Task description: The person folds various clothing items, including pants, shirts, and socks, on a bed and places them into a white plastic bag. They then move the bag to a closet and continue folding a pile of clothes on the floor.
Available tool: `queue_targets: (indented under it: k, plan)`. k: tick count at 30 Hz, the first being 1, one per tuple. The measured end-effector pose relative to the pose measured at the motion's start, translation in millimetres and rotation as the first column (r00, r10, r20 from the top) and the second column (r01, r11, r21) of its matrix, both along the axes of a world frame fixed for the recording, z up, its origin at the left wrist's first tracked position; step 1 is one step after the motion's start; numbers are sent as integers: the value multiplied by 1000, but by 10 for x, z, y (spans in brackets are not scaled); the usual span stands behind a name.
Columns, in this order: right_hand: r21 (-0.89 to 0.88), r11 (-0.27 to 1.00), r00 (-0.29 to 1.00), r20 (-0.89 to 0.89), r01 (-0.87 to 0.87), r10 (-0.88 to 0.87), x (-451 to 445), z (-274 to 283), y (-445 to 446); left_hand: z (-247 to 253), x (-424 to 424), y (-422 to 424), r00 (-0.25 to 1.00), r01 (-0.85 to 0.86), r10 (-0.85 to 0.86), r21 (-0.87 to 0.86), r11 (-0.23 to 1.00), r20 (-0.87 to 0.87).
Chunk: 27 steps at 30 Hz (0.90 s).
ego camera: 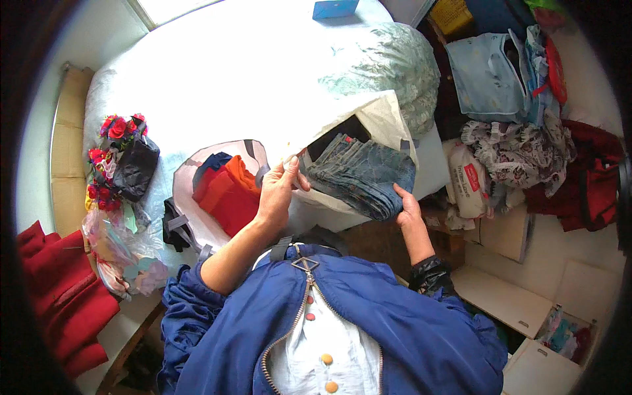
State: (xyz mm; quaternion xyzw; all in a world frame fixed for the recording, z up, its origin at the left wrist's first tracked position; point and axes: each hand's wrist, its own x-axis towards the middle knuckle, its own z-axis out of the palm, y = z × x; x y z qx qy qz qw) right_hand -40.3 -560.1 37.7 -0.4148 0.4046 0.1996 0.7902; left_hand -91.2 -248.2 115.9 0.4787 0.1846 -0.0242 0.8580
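Folded blue denim jeans (363,168) lie at the mouth of a cream cloth bag (382,111), over its dark inside. My right hand (409,206) grips the folded end of the jeans, thumb on top and fingers hidden beneath. My left hand (284,185) pinches the near left edge of the bag between thumb and fingers, beside the jeans. Left of that hand, a pale pink open bag (185,173) holds folded red cloth (229,197), orange cloth (239,170) and dark blue cloth (212,164).
Both bags rest on a bed (222,98) with a bunched green patterned quilt (395,64). Artificial red flowers (117,128) and a black pouch (137,168) lie left. To the right are a light blue storage bag (486,76), patterned fringed cloth (518,153) and open cabinet doors (503,296).
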Motion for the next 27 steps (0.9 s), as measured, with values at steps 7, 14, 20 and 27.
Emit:
queue_targets:
  k: [7,14,20,27]
  plan:
    - [-121,992,999,17,-45,47,49,133,103,24,-8,-38,1000,12,-12,24,1000,4]
    - [161,986,977,215,-36,0,406,892,678,91,-42,3,997,57,-62,-142,988,-36]
    - [218,960,946,307,-176,103,143,324,693,121,65,39,996,0,-12,-135,991,-84]
    - [125,972,970,-117,-198,212,217,-634,901,26,-26,-104,992,50,-76,-239,970,-101]
